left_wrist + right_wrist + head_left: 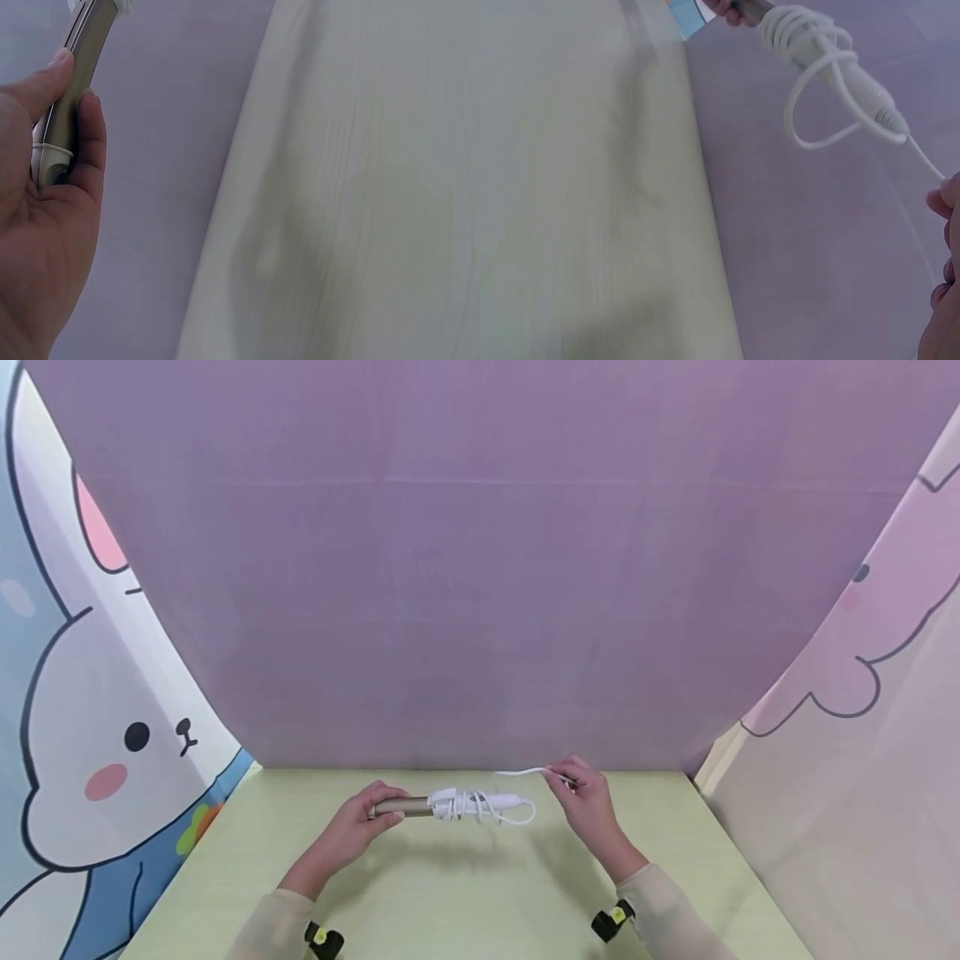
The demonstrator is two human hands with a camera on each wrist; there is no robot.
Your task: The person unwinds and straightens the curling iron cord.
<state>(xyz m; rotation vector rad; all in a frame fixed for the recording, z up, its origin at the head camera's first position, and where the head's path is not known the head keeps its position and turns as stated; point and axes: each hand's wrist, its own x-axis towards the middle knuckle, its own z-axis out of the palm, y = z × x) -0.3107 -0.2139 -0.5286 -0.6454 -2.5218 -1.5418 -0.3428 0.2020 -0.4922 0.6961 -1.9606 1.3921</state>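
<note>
A curling iron (408, 807) with a bronze barrel and white handle is held level above the table. My left hand (362, 819) grips its barrel, thumb on one side and fingers around the other, as the left wrist view shows on the barrel (94, 45). White cord (799, 34) is wound in several loops about the handle (866, 94), one loop hanging loose past its end. My right hand (588, 802), to the right of the handle, pinches a length of the white cord (517, 772) between thumb and fingers. The cord's far end is hidden in that hand.
A pale yellow table (450, 902) lies beneath both hands, with their shadows on it. Behind its far edge rises a purple backdrop (480, 568). Cartoon-printed panels stand at the left (90, 710) and right (847, 760).
</note>
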